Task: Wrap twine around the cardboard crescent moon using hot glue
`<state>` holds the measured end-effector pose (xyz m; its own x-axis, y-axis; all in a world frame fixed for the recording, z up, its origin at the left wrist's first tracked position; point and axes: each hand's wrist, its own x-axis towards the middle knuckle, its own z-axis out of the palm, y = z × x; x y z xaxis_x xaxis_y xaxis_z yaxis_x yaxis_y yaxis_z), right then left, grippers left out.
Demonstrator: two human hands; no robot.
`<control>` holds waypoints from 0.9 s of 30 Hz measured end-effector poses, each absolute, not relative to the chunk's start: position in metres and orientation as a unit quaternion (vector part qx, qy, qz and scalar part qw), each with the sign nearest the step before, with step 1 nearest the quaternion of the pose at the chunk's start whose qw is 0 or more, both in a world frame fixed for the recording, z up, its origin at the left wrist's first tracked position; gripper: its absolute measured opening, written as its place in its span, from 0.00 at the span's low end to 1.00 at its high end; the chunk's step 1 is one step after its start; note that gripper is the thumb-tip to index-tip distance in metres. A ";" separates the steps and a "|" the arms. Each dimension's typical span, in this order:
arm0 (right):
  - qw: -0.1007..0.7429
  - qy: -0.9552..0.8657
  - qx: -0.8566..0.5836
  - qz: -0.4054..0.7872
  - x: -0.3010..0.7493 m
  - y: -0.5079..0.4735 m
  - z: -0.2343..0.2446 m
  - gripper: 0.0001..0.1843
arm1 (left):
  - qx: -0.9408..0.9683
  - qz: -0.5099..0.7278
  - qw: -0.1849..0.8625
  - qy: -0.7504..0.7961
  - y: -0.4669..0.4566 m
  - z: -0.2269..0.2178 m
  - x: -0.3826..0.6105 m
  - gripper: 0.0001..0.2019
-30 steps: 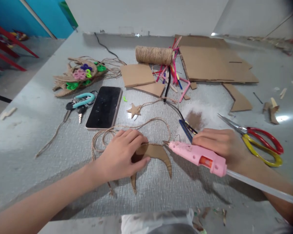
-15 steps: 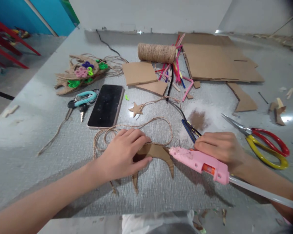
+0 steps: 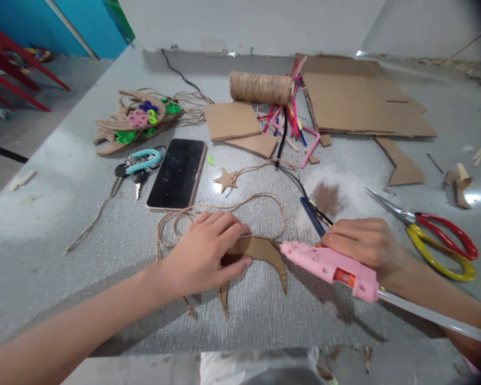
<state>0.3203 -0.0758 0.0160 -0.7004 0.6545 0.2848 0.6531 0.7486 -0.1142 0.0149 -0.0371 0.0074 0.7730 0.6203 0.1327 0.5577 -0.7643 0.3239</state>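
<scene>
My left hand (image 3: 210, 248) is closed on a crescent-shaped cardboard piece (image 3: 256, 249), its thumb and fingers pinching the left part. Twine (image 3: 260, 195) runs along the crescent's upper edge and loops behind that hand. My right hand (image 3: 361, 243) grips a pink glue gun (image 3: 328, 263), with a clear glue stick (image 3: 433, 316) jutting from its rear. The gun's nozzle meets the upper right edge of the crescent; whether glue is coming out is too small to tell. Beyond the twine lies a small cardboard star (image 3: 225, 181) on a string.
A phone (image 3: 177, 174), keys (image 3: 138, 184) and a flower-decorated twine piece (image 3: 140, 117) lie left. Farther back are a twine spool (image 3: 260, 87), pipe cleaners (image 3: 292, 120) and cardboard sheets (image 3: 361, 96). Scissors (image 3: 441, 235) rest open beside my right hand. A black cord (image 3: 284, 139) crosses the table.
The whole view has shifted slightly, so everything appears a little farther right. Both hands keep their hold, and the nozzle stays at the crescent's edge.
</scene>
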 end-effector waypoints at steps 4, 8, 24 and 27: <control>0.133 -0.920 -0.365 0.040 0.322 -0.076 0.018 0.17 | 0.931 0.119 0.135 0.318 -0.037 0.008 0.015 0.15; 0.145 -0.925 -0.351 0.032 0.321 -0.075 0.020 0.16 | 0.931 0.115 0.134 0.319 -0.038 0.008 0.015 0.14; 0.157 -0.932 -0.328 0.004 0.317 -0.073 0.023 0.16 | 0.931 0.117 0.131 0.319 -0.038 0.008 0.015 0.15; 0.164 -0.930 -0.329 0.006 0.317 -0.073 0.022 0.16 | 0.931 0.118 0.129 0.320 -0.038 0.008 0.015 0.15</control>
<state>0.3174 -0.0730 0.0222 -0.7303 0.6135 0.3006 0.6093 0.7839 -0.1194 0.0149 -0.0376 0.0077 0.7673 0.6265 0.1366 0.5656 -0.7617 0.3162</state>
